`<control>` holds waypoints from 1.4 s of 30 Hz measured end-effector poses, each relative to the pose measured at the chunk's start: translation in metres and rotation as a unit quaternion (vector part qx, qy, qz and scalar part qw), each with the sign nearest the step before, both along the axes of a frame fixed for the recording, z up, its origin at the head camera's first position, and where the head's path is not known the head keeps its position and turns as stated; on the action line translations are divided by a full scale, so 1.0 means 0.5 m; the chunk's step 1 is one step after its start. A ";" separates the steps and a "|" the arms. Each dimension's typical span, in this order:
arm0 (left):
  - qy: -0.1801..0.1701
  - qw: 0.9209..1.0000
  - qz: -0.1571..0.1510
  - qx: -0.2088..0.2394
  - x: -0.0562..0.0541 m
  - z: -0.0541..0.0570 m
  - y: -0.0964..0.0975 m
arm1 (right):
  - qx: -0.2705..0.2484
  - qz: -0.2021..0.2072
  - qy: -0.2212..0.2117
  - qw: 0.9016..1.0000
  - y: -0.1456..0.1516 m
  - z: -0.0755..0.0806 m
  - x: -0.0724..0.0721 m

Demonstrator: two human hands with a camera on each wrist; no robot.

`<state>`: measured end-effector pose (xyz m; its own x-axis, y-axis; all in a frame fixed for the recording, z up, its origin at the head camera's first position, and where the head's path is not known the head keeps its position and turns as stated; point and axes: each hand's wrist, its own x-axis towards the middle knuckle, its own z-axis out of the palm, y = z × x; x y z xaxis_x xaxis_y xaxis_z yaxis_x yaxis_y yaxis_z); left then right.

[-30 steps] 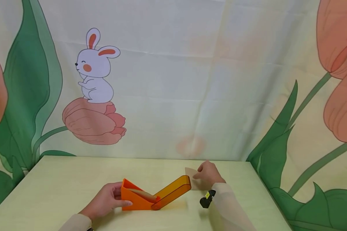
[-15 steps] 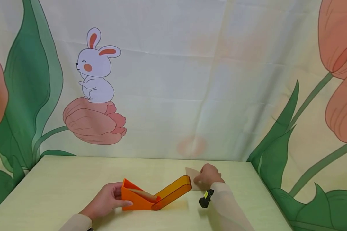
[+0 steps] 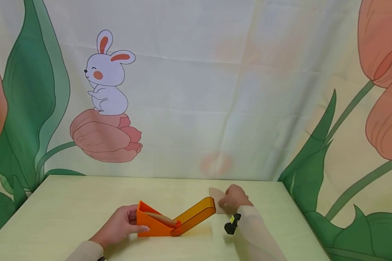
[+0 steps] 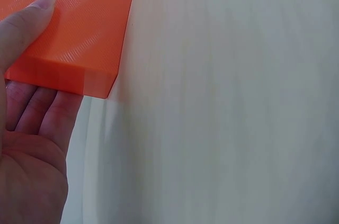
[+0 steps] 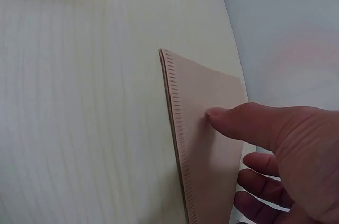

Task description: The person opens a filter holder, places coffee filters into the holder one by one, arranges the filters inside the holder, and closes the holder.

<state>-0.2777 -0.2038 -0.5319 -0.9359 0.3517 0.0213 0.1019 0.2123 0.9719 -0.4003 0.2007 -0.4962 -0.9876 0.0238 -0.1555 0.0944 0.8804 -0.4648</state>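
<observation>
My left hand (image 3: pixel 121 224) grips the tall end of an orange wedge-shaped coffee filter holder (image 3: pixel 153 227), thumb on its near face and fingers behind it. Its amber see-through lid (image 3: pixel 196 217) stands swung open to the right. Inside lie brown filter papers (image 3: pixel 160 218). Behind the lid, a small stack of brown coffee filters (image 5: pixel 204 150) with a crimped edge lies flat on the table. My right hand (image 3: pixel 236 196) is over that stack; its thumb (image 5: pixel 230 118) touches the top filter, while several other fingers bend beside the far edge.
A pale wood-grain table (image 3: pixel 85 195) runs back to a hanging cloth (image 3: pixel 183 108) printed with a rabbit and tulips. A black wrist camera (image 3: pixel 232 223) sticks out from the right sleeve.
My right hand has come slightly lower and nearer over the filters, its fingertips now at the top one. The left hand and the holder stay in place.
</observation>
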 end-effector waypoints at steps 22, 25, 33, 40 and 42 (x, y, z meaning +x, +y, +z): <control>-0.003 1.000 0.003 0.003 0.003 0.005 0.002 | -0.008 0.003 -0.009 1.000 0.004 -0.013 -0.017; -0.002 1.000 0.002 0.002 0.003 0.005 0.002 | -0.005 0.003 -0.011 1.000 0.005 -0.014 -0.019; -0.004 1.000 0.002 0.004 0.002 0.004 0.001 | 0.001 -0.008 -0.005 1.000 -0.001 -0.012 -0.019; -0.007 1.000 0.007 -0.005 0.002 0.002 0.000 | 0.020 0.005 0.012 1.000 -0.007 -0.004 -0.010; -0.009 1.000 0.008 -0.006 0.003 0.003 0.000 | 0.023 0.003 0.014 1.000 -0.010 -0.001 -0.008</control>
<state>-0.2763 -0.2036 -0.5305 -0.9415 0.3370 0.0011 0.0815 0.2244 0.9711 -0.4041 0.1959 -0.4968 -0.9915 0.0243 -0.1276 0.0769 0.9016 -0.4257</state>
